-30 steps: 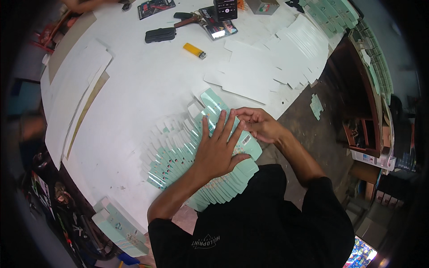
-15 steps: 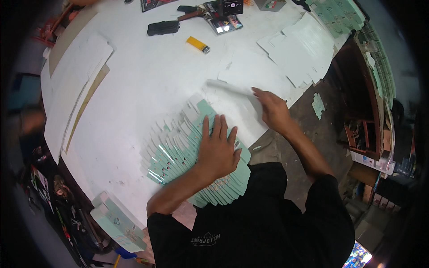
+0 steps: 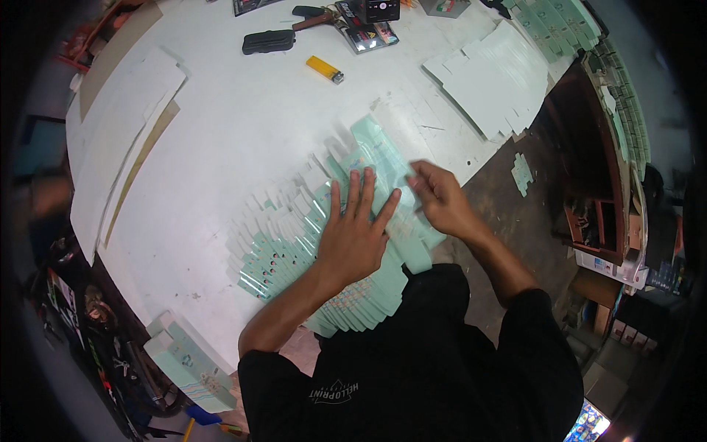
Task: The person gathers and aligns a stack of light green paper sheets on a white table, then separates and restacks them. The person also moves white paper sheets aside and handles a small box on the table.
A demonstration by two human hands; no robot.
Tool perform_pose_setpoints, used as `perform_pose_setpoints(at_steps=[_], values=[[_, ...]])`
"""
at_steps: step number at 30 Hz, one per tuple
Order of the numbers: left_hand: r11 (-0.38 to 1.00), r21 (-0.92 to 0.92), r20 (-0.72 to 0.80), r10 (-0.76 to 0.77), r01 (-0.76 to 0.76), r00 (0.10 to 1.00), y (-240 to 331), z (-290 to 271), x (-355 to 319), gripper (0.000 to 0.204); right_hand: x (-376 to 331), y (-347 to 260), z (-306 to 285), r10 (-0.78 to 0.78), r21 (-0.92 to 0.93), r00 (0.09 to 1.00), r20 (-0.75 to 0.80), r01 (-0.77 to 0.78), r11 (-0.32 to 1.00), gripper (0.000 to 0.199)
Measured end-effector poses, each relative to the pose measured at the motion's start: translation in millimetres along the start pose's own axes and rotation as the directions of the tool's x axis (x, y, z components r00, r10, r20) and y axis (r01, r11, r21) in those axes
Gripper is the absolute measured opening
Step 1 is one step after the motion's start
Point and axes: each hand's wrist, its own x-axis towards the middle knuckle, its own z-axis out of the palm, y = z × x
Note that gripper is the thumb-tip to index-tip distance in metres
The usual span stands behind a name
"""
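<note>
A fanned row of mint-green flat carton blanks (image 3: 294,243), printed with small pictures, lies along the near edge of the white table. My left hand (image 3: 355,232) rests on the fan, palm down with fingers spread. On its right side, one mint-green carton blank (image 3: 381,151) lies slanted over the others, its far end sticking out beyond them. My right hand (image 3: 442,199) has its fingers closed at the right edge of that blank. The fingertips are partly smeared by motion.
White-side-up blanks (image 3: 493,81) are piled at the far right, near more green blanks (image 3: 556,26). A yellow lighter (image 3: 325,70), a black pouch (image 3: 268,42) and keys lie at the back. Large white sheets (image 3: 136,125) lie left; a green carton (image 3: 190,365) stands at the near-left corner.
The blurred white piece at my right hand is gone from the right; a green blank now lies on the fan's right end. My right hand has moved slightly nearer and left.
</note>
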Motion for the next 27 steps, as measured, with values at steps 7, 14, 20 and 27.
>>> perform_pose_setpoints(at_steps=[7, 14, 20, 27], values=[[0.982, -0.099, 0.11, 0.169, -0.158, 0.98, -15.7, -8.2, 0.8, 0.132, -14.7, 6.9, 8.3, -0.071, -0.493, 0.991, -0.11, 0.007, 0.87, 0.022], [0.968, -0.237, -0.023, 0.086, -0.089, 0.996, -14.3, 7.4, -2.0, 0.115, -45.0, 32.1, 14.8, -0.377, -0.437, 0.916, 0.139, 0.399, 0.806, 0.032], [0.964, -0.26, 0.108, 0.076, -0.045, 0.991, -21.1, 2.4, 4.0, 0.106, 14.5, 28.9, 78.6, -0.521, 0.424, 0.834, -0.181, 0.544, 0.724, 0.091], [0.668, -0.715, -0.62, -0.47, -0.207, 0.628, -56.5, 16.5, -5.2, 0.035, 20.5, 21.3, 113.5, -0.532, -0.488, 0.748, 0.398, 0.663, 0.567, 0.119]])
